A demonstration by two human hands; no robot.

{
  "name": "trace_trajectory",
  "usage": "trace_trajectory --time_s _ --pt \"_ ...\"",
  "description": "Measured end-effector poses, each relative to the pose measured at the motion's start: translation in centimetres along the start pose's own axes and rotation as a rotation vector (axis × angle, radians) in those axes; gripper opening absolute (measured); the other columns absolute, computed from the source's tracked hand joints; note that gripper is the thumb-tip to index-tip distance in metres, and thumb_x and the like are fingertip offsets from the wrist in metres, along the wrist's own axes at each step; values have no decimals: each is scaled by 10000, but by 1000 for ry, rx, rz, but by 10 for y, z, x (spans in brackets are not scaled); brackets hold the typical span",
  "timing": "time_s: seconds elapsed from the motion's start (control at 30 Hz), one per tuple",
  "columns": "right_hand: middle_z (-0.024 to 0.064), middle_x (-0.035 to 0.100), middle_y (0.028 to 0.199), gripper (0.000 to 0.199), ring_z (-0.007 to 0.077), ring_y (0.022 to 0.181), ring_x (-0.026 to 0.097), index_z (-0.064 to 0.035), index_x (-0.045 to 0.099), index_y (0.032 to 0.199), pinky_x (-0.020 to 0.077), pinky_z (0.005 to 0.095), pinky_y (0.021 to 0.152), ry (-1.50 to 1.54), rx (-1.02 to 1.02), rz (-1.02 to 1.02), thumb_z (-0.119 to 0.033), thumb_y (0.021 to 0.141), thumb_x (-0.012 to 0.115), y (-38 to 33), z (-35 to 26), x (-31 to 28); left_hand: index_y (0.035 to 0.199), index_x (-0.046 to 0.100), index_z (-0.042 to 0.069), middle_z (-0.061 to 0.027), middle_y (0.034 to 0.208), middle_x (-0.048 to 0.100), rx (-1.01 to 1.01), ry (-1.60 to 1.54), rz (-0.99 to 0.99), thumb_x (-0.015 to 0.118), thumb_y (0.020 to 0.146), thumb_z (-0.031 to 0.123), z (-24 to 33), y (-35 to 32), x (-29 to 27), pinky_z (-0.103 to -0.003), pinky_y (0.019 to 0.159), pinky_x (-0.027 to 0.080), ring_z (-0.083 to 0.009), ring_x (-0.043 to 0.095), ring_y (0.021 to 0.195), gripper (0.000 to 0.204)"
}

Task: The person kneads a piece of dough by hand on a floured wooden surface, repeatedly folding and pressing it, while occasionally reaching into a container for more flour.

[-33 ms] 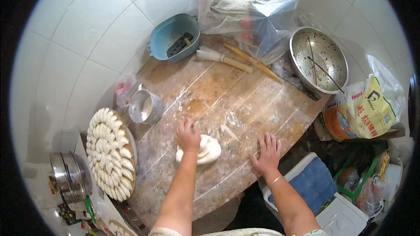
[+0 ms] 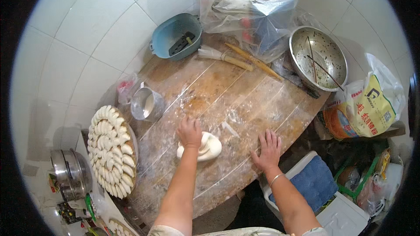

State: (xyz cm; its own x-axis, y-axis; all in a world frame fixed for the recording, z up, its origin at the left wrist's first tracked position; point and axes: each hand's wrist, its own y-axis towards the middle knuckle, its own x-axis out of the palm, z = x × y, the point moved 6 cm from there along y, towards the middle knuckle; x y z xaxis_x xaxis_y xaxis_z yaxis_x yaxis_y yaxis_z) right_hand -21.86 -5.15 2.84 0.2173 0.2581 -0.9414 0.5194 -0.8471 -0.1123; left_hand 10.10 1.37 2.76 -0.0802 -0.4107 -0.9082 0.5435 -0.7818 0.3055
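While the left hand (image 2: 189, 132) rests at the left side of the white dough (image 2: 211, 148), its fingers pointing away from the person, I cannot tell whether they grip it or only press on it. The dough lies on the wooden table (image 2: 253, 94), near the edge closest to the person, between the two hands. Flat and holding nothing, the right hand (image 2: 267, 152) lies with spread fingers on the table, apart from the dough, a bracelet (image 2: 276, 178) around its wrist. To the left, a round tray (image 2: 135, 143) carries rows of white dumplings (image 2: 111, 150), with a metal cup (image 2: 141, 105) just beyond it. Along the far side are a blue basin (image 2: 164, 39), a brush (image 2: 234, 61) and a wooden stick (image 2: 256, 62) close together, and a steel bowl (image 2: 330, 50) with two chopsticks (image 2: 326, 74) leaning inside it
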Motion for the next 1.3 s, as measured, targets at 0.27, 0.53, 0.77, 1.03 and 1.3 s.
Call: trace_trajectory --time_s 0.27,0.53,0.77,1.03,1.3 --pt "153 356 1504 643 352 1403 283 -103 478 1347 170 519 1171 39 -2 131 -439 826 649 2 2 -5 953 665 64 -161 1019 658 20 51 -595 522 907 378 77 -42 -44 -512 846 440 -340 607 983 349" --pt "160 371 1494 674 358 1396 294 -99 477 1349 171 531 1162 27 18 95 -423 794 676 -1 6 6 1247 550 129 -133 1226 527 200 100 -257 683 795 396 64 -180 -67 -491 1048 242 -312 444 1220 542" --pt "176 339 1510 833 376 1394 282 -99 441 1388 169 574 1143 31 23 5 -527 725 709 0 -2 3 900 641 117 -84 1027 581 397 -105 -433 717 698 413 69 -67 -30 -467 885 353 -284 550 977 366" --pt "162 321 1525 837 361 1396 276 -109 458 1378 167 575 1142 16 4 24 -525 705 732 2 2 3 994 625 105 -95 1012 581 252 -28 -194 668 772 336 63 -13 -1 -453 878 363 -302 522 1019 323" --pt "154 309 1537 779 347 1414 256 -110 458 1385 142 545 1161 -16 14 43 -503 760 708 5 2 1 1021 711 29 -224 1085 674 -606 -40 -679 342 976 523 29 1 -10 -498 884 478 -392 636 1033 618"
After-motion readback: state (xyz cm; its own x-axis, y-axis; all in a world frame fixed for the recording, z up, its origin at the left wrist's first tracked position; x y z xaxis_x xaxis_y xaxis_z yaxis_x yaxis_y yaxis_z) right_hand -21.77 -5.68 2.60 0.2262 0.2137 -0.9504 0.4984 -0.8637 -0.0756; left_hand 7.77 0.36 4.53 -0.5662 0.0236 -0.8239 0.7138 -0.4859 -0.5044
